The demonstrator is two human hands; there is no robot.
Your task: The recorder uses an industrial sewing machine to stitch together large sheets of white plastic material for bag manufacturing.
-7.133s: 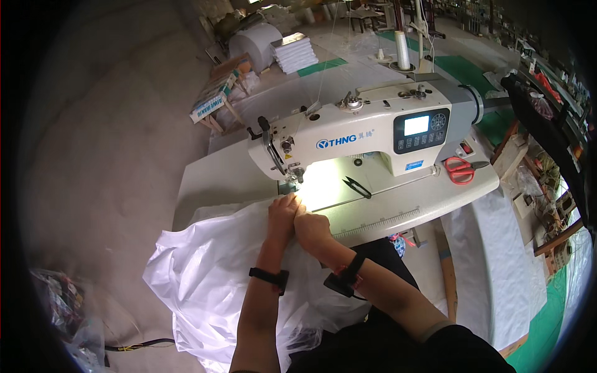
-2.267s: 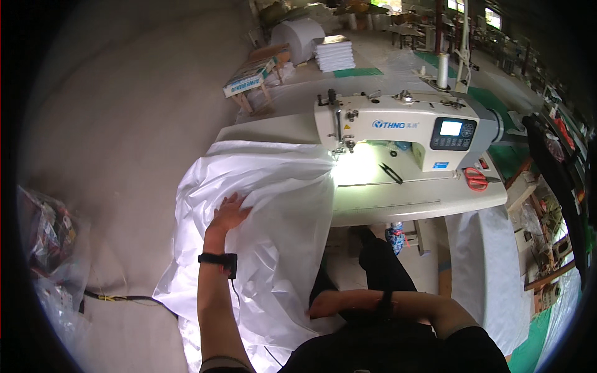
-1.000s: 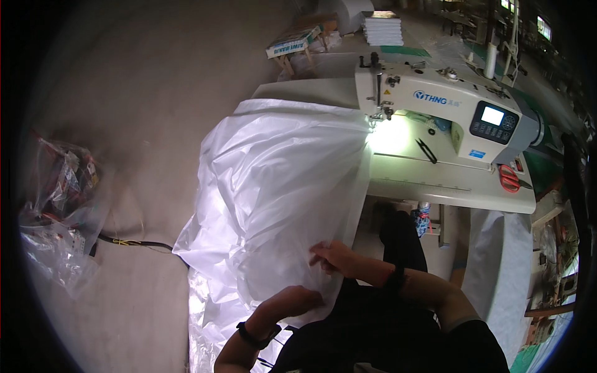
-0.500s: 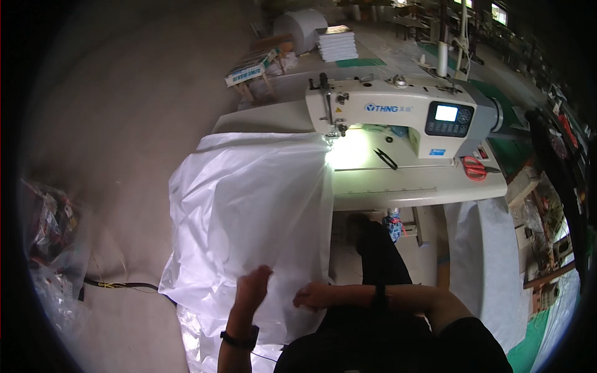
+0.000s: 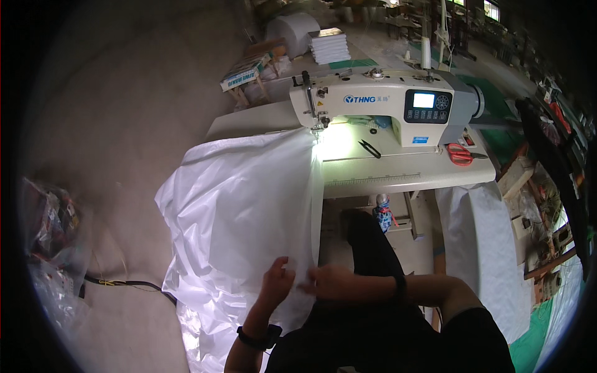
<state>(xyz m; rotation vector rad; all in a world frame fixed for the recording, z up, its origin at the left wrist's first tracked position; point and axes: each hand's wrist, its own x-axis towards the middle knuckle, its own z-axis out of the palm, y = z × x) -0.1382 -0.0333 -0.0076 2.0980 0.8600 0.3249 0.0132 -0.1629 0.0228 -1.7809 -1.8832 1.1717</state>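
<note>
Large sheet of white translucent fabric (image 5: 249,205) fills centre-left of frame; top end lies on the sewing table (image 5: 404,171) w/ its upper right corner under the needle of the white sewing machine (image 5: 385,109), upper centre; rest drapes off the table's left edge down toward lower centre, bunching in folds at bottom near the floor (image 5: 124,124).

Left hand (image 5: 277,280), lower centre, is on the fabric's lower edge, fingers curled & pinching the cloth; black band on that wrist. Right hand (image 5: 329,283) sits just beside it to the right, fingers closed on the same edge; the two hands nearly touch, fingertips facing each other; exact grip of the right is partly hidden by its own knuckles; dark band on right wrist too. Both forearms come up from the bottom edge; person's dark clothing fills lower centre-right.

On the table, right of the needle: small black snips (image 5: 370,148) in the lamp-lit patch; red-handled scissors (image 5: 460,154) near the table's right end. Machine has a dark control panel w/ lit screen on its front. Below the table, centre: small bottle w/ a red bit (image 5: 382,208).

Upper centre, behind machine: stack of white folded pieces (image 5: 329,46), a big white roll (image 5: 292,31) to its left. Far left edge: clear plastic bag of scraps (image 5: 53,236); black cable (image 5: 130,285) runs on floor from it toward the fabric. Right side: more white cloth (image 5: 479,248) hanging by the table.
</note>
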